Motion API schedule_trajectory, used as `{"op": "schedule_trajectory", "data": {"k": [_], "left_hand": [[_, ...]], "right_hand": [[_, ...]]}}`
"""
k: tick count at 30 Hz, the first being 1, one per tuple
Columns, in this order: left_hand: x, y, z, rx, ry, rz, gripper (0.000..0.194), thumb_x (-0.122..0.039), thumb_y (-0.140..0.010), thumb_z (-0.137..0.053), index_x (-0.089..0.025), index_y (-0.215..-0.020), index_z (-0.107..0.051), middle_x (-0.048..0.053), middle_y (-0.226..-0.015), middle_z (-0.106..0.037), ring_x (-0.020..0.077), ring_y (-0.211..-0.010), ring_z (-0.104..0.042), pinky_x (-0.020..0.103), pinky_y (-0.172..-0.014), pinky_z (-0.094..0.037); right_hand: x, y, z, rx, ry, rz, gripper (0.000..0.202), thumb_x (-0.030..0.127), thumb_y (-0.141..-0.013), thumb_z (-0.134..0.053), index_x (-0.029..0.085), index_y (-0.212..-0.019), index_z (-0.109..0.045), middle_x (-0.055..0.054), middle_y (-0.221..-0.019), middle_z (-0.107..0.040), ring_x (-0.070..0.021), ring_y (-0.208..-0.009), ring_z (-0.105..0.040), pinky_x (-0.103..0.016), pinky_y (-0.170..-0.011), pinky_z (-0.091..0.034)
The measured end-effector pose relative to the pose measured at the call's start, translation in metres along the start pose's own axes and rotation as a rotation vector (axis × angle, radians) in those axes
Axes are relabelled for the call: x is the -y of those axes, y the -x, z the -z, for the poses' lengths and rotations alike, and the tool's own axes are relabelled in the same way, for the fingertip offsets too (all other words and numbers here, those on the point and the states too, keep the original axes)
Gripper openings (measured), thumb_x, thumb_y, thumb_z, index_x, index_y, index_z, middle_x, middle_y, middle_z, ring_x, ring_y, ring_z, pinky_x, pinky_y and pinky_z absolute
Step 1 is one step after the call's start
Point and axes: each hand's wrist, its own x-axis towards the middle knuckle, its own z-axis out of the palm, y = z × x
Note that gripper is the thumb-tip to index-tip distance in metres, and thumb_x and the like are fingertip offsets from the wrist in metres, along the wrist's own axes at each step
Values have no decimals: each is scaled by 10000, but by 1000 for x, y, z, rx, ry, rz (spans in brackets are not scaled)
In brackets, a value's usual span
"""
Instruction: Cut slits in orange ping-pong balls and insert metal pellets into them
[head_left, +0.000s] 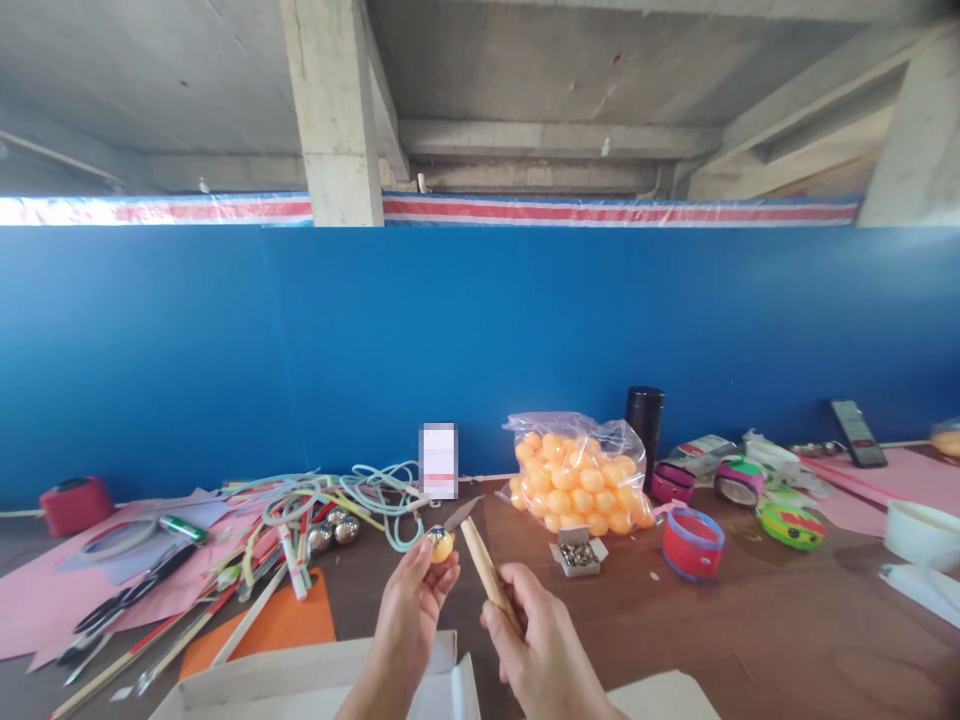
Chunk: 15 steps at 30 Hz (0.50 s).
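My left hand (411,600) pinches a small orange ball (442,547), shiny and partly dark and silvery on its upper left side. Close to it on the right, my right hand (534,632) grips a wooden-handled tool (487,567). A dark, pointed metal piece, much like a small hammer head, lies across the tool's upper end, near the ball. Whether metal and ball touch, I cannot tell. Behind my hands stands a clear plastic bag (574,480) full of orange balls. An open little box (579,553) of small metal parts sits in front of the bag.
Tangled pale cords (382,490), shiny metal balls (345,527), scissors (135,590) and coloured paper (45,610) spread over the left. A white cardboard box (300,665) lies below my left forearm. Rightward are a black cylinder (643,435), a red-and-blue band (694,543) and a phone (857,433).
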Motion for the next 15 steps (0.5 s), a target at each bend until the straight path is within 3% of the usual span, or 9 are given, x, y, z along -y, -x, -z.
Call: {"op": "schedule_trajectory", "data": {"k": [15], "left_hand": [[0, -1, -1, -8, 2, 19, 115, -164, -759, -594, -106, -858, -607, 116, -811, -680, 154, -711, -649, 296, -695, -532]], "right_hand": [[-1, 0, -1, 14, -7, -15, 91, 248, -832, -431, 189, -876, -485, -2, -706, -589, -127, -582, -587, -191, -525, -427]]}}
